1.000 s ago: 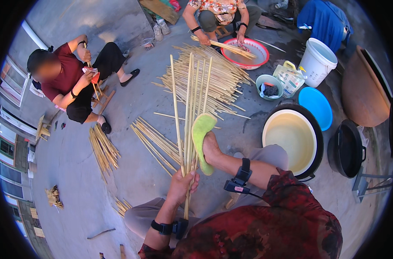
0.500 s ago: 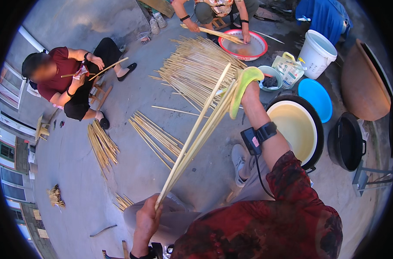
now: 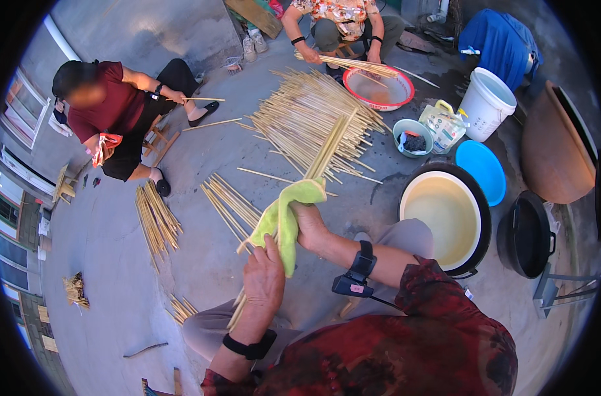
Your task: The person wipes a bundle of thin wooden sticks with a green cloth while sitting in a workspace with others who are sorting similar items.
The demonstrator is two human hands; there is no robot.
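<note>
A green cloth (image 3: 290, 214) is draped around a small bundle of long pale sticks (image 3: 325, 148) in front of me. My right hand (image 3: 310, 226) grips the cloth from the right side, its fingers partly hidden under the fabric. Against the cloth's lower left part, my left hand (image 3: 264, 277) is closed, pinching its edge. The bundle slants from upper right to lower left, and its lower ends show beside my left wrist. How far the left fingers reach around the sticks is hidden.
Many sticks (image 3: 307, 119) lie spread on the concrete ahead, with smaller piles (image 3: 156, 218) to the left. A cream basin (image 3: 442, 214) stands right, near a blue basin (image 3: 481, 173) and white bucket (image 3: 487, 102). One person (image 3: 106, 99) sits left; another works over a red-rimmed basin (image 3: 380, 92).
My right hand has drawn the cloth back along the sticks toward me. My left hand has moved up from their lower ends to the cloth. The seated person's hands have moved apart.
</note>
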